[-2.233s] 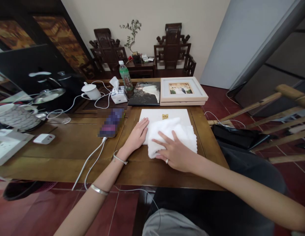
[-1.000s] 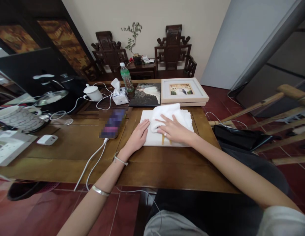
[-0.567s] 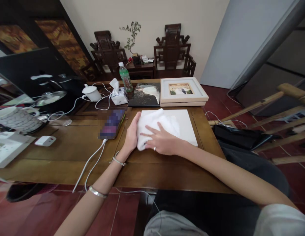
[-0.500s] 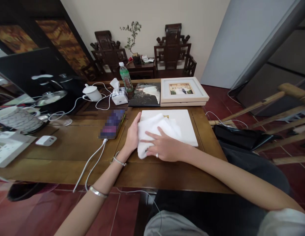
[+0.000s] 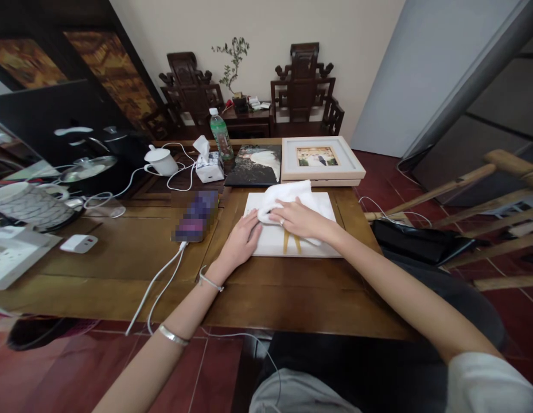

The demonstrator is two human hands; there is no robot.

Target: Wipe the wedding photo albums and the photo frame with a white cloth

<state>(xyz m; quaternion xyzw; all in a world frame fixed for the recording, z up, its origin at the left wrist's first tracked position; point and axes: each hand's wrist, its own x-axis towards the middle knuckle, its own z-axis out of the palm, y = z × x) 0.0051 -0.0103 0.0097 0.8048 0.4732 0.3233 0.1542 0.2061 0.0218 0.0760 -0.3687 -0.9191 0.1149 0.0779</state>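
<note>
A flat white rectangular board (image 5: 266,246) with gold markings lies on the wooden table in front of me. A folded white cloth (image 5: 292,194) covers its upper and right part. My right hand (image 5: 298,219), with a ring on one finger, presses the cloth down and grips its bunched near edge. At the board's left edge my left hand (image 5: 242,238) lies flat, fingers stretched forward and touching the board, with nothing held in it. Part of the gold marking is hidden under the cloth and right hand.
Behind the board are a white picture frame (image 5: 352,162) and a dark photo panel (image 5: 244,172). To the left lie a phone (image 5: 197,215) with a white cable, a tissue box (image 5: 210,170), a bottle (image 5: 222,137), a lidded cup (image 5: 162,163) and a charger (image 5: 79,244).
My right hand and the cloth have moved up and away across the board, uncovering gold marks at its near side. My left hand has turned from the board's side to lie over its left edge.
</note>
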